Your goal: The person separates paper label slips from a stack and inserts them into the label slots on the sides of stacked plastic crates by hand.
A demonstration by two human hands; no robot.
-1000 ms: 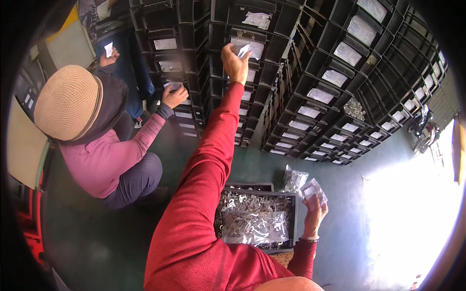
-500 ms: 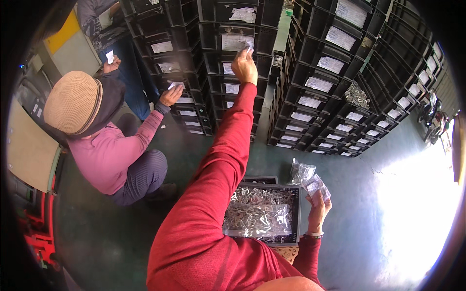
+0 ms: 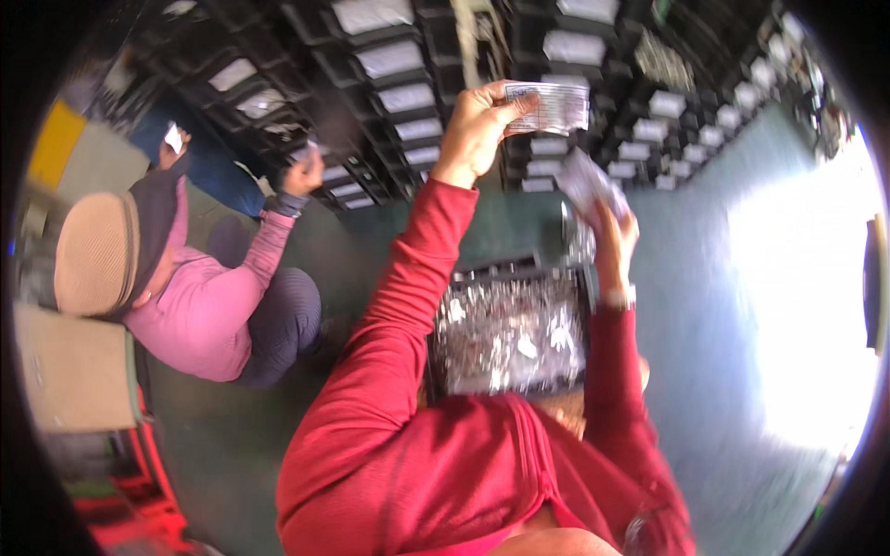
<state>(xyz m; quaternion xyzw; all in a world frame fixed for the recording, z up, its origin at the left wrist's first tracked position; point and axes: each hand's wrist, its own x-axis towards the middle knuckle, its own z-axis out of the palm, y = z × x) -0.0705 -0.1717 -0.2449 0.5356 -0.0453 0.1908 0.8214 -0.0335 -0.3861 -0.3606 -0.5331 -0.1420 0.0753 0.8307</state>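
Observation:
My left hand [image 3: 475, 130] pinches a printed paper label [image 3: 561, 107] by its left end, raised in front of the stacked crates. Lower and to the right, my right hand [image 3: 614, 232] grips a blurred bundle of labels [image 3: 586, 181], which looks like several slips together. The two sets of paper are close but apart. Below my hands, a black crate [image 3: 591, 287] holds many small shiny metal parts, with a clear plastic bag [image 3: 514, 357] lying over them. A second clear bag [image 3: 578, 243] stands beside the crate, partly behind my right hand.
Tall stacks of black crates [image 3: 445, 79] with white labels rise ahead. At left a squatting co-worker [image 3: 199, 315] in pink holds a slip against a stack; another person [image 3: 153, 148] holds a white paper. A red frame [image 3: 153, 473] stands lower left. Bright light covers the floor at right.
My left hand has come down from the crate stack and right, now showing a label. My right hand has risen with its bundle. The view has tilted, and the co-worker's hand has shifted.

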